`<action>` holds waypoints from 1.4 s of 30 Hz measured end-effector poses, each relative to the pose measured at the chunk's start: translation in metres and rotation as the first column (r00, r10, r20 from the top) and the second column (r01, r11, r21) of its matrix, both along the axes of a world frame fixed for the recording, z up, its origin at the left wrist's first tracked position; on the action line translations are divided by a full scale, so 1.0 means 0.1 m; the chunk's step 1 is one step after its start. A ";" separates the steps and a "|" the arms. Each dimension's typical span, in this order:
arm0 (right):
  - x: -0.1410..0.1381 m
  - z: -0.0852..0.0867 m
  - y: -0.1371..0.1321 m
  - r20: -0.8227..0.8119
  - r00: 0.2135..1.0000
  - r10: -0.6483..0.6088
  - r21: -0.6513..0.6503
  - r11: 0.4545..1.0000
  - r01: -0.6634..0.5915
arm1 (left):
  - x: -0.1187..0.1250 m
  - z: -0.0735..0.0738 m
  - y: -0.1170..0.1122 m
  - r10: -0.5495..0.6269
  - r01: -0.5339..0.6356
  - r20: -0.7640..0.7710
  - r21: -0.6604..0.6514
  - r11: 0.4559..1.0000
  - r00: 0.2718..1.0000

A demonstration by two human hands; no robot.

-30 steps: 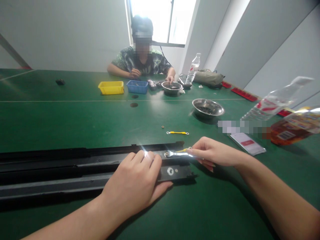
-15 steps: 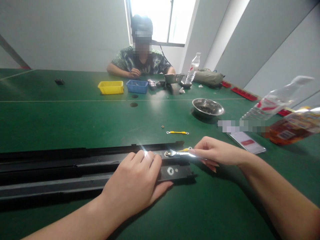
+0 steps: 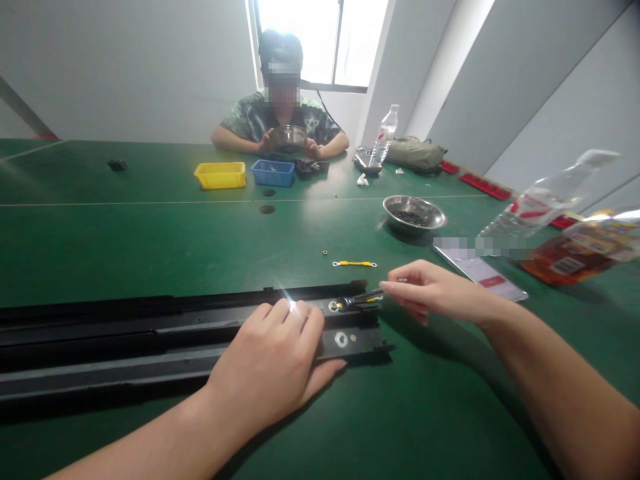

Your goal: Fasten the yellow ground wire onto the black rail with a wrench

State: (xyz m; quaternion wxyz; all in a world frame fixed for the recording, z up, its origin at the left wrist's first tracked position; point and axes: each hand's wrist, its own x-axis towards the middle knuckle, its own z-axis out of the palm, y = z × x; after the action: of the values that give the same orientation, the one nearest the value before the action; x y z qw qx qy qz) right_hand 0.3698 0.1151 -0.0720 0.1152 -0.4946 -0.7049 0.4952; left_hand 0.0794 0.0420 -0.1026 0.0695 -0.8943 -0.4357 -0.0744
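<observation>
1. We read the scene from the right hand [image 3: 433, 293]: the nut [image 3: 333, 306] lies to its left and a little closer to us, on the farther strip of the black rails [image 3: 193, 328], near their right end.
2. Between that hand and the nut runs the wrench [image 3: 363, 298]. Its long axis slants gently, the handle end raised at the fingers, the head lower and to the left, close against the nut's right side. We cannot tell whether the head is seated on the nut.
3. Our right hand is nearly closed, thumb and fingertips pinching the wrench near its far end; the other fingers curl loosely below.
4. Our left hand [image 3: 277, 347] is draped across the rails, palm down, fingers bunched over the top and thumb stretched along the near edge. Its fingertips are also near the nut, just left of it. We cannot tell whether it grips or only presses.
5. The rails run from the left edge of our view to the right, so the wrench lies roughly along their length, not across it.
6. Under the wrench we see part of 1 yellow lead [image 3: 373, 300]. A 2nd lead [image 3: 355, 264] lies beyond the rails on the green table [image 3: 150, 250], with 1 small brass-coloured piece [image 3: 325, 253] just beside it.
</observation>
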 end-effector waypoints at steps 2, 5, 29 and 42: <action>-0.03 0.05 0.01 -0.042 0.998 -0.039 0.091 0.995 0.042 | 0.00 0.01 0.00 -0.002 0.002 0.005 0.005 1.000 1.000; -0.10 0.12 0.01 -0.075 0.993 -0.092 0.165 0.981 0.103 | -0.01 0.02 -0.02 -0.005 0.004 0.011 0.010 1.000 1.000; -0.20 -0.40 0.00 -0.315 0.924 -0.218 0.164 0.946 0.279 | -0.02 0.04 -0.04 -0.001 0.002 0.034 -0.005 1.000 0.999; -0.12 -0.41 0.04 -0.254 0.941 -0.225 0.042 0.969 0.243 | -0.01 0.00 -0.02 0.004 -0.004 0.015 -0.022 1.000 1.000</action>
State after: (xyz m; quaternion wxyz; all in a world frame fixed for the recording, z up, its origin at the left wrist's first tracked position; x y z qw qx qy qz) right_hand 0.3582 0.1188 -0.1130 0.2781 -0.5050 -0.6388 0.5095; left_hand 0.0786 0.0397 -0.1025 0.0567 -0.8936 -0.4388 -0.0761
